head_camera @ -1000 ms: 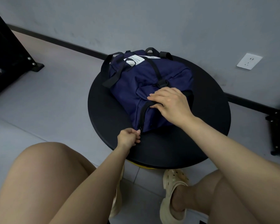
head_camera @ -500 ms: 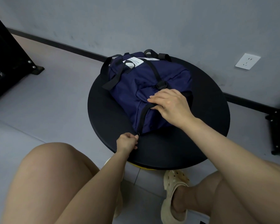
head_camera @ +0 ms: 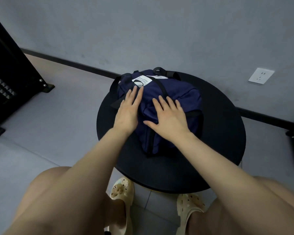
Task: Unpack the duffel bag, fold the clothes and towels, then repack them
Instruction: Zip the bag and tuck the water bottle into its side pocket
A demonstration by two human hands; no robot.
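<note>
Both hands are lying flat with straight fingers, gripping nothing. The left hand (head_camera: 128, 111) and right hand (head_camera: 168, 117) are pressing the dark blue cloth duffel bag (head_camera: 180, 92) under them, probably keeping it steady on the round black table (head_camera: 215, 150).

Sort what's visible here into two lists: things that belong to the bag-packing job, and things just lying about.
Part of the job:
- navy duffel bag, on the table
- left hand, flat on the bag
- right hand, flat on the bag
- round black table, carrying the bag

Just there:
- wall socket
- black rack at left
- cream clogs on the person's feet
</note>
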